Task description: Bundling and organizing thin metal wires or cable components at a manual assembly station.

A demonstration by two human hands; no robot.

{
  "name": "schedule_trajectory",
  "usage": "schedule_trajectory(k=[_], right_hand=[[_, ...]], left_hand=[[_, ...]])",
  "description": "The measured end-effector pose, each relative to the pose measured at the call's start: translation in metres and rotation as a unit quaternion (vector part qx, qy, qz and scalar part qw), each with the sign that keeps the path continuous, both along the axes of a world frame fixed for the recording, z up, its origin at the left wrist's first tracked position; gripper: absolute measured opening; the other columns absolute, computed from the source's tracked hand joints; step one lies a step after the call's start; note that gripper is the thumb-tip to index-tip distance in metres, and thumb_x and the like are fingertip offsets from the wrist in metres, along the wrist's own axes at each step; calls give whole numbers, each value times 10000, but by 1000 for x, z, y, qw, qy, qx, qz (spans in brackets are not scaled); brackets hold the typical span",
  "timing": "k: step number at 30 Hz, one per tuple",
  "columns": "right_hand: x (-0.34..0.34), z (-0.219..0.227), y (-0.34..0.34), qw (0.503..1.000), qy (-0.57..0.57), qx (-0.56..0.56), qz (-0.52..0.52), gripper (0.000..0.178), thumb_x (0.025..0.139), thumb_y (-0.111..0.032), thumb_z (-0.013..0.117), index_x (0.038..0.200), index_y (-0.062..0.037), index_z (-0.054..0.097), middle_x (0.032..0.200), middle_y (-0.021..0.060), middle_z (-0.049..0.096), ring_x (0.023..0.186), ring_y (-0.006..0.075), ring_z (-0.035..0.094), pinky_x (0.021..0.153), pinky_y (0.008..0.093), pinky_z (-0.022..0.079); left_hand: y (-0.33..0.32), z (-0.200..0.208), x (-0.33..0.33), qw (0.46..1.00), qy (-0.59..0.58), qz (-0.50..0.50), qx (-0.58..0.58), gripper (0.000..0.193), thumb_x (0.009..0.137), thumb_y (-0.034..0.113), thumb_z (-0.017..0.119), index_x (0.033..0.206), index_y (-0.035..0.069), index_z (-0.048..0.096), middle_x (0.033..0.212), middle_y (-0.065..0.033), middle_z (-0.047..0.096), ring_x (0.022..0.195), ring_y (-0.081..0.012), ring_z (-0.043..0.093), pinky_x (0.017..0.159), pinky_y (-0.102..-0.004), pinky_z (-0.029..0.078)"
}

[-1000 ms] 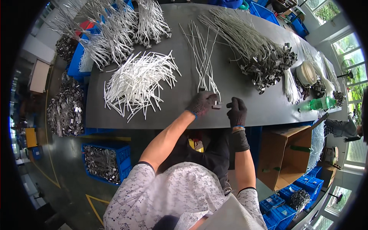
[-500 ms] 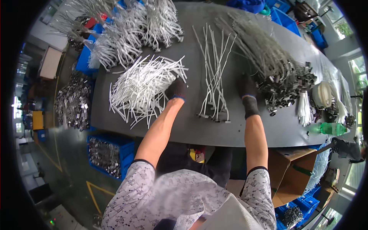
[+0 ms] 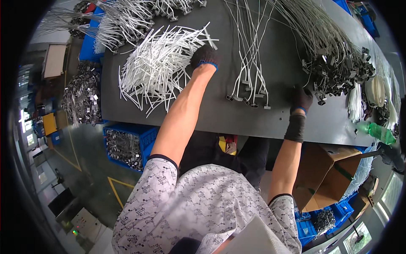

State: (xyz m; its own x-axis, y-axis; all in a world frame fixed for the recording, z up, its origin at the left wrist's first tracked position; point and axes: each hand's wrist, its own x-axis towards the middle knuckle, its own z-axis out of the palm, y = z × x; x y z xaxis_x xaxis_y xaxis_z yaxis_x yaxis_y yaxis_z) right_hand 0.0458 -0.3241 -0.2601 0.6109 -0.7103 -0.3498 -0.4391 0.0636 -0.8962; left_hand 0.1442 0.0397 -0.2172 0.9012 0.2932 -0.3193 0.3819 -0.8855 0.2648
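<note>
My left hand [image 3: 204, 58], in a dark glove, is closed at the right edge of a pile of short white tubes [image 3: 158, 67]. A white tube juts out beyond its curled fingers, which are mostly hidden. To the right, a loose row of thin cables [image 3: 249, 70] lies lengthwise, with white sleeves on their lower parts and dark connectors at the near ends. My right hand [image 3: 302, 98], also gloved, is closed beside a big heap of cables with black connectors [image 3: 338, 74]. One thin cable runs from the heap to its fingertips.
Bundled sleeved cables [image 3: 127, 21] lie at the far left of the grey table [image 3: 211, 122]. Below its left edge stands a blue crate [image 3: 146, 144] of connectors. At right are a white roll [image 3: 375, 91], a green bottle [image 3: 380, 133] and a cardboard box [image 3: 315, 175].
My right hand has shifted right and nearer to the connectors of the heap. My left hand stays at the edge of the tube pile. The whole view has tilted toward the near side.
</note>
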Motion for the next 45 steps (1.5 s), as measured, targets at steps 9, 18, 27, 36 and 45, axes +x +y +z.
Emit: schedule_trajectory(k=[9,18,27,36,45], right_hand=[[-131,53,-33,950,-57,153,266,319,970,-105,570,1257,32,569,1165,164,685,839,196,626,688,333,530],[-348,-15,-67,773,308,-444,332,266,933,-124,564,1184,-62,624,1106,226,684,1022,427,656,827,478,557],[-421,27,10,772,352,-343,402,261,922,-164,544,1151,-127,663,1080,192,692,1002,428,658,806,502,541],[-388,17,12,749,282,-379,465,242,889,-229,613,1069,-69,632,1054,217,679,986,443,658,811,517,548],[-423,9,10,752,311,-360,456,323,828,-282,697,1071,-78,634,1050,215,689,1010,445,659,814,517,553]], left_hand=[[36,0,-46,886,63,171,-427,160,877,214,647,891,65,705,932,-119,746,882,-243,752,681,-404,605],[56,17,-151,650,43,296,-698,132,931,148,700,1044,103,648,850,-12,676,678,-96,642,570,-247,539],[-89,36,-197,542,131,171,-812,113,977,117,639,1029,19,618,927,-104,682,798,-226,707,744,-386,627],[-134,88,-165,562,-219,215,-768,134,1021,131,563,940,27,542,785,-104,671,671,-199,687,651,-353,599],[-109,112,-179,603,-271,147,-736,89,990,87,580,947,11,568,777,-76,677,652,-157,674,592,-297,555]])
